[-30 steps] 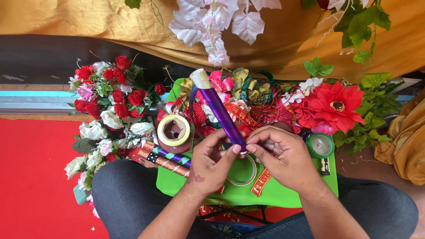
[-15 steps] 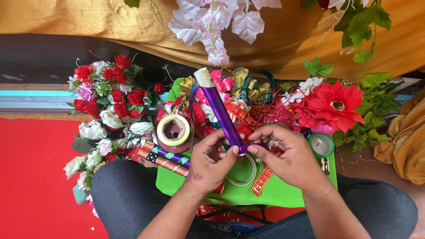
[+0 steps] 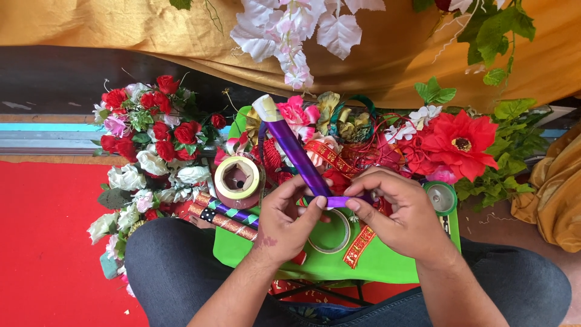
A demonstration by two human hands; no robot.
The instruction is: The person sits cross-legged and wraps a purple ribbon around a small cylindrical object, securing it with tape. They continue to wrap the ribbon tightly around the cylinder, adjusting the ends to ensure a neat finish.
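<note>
The left hand is curled nearly closed, its thumb and forefinger pinching the lower end of a purple-wrapped stick that slants up and away to a pale, bare tip. The right hand is also mostly closed, fingers bent over a strip of purple ribbon that runs from the stick's lower end into its grip; whether the ribbon is pulled taut is hard to tell.

Both hands work above a green tray resting on the person's lap. A tape roll sits just left of the stick. Red and white artificial roses lie left, a large red flower right, on a red carpet beneath golden cloth.
</note>
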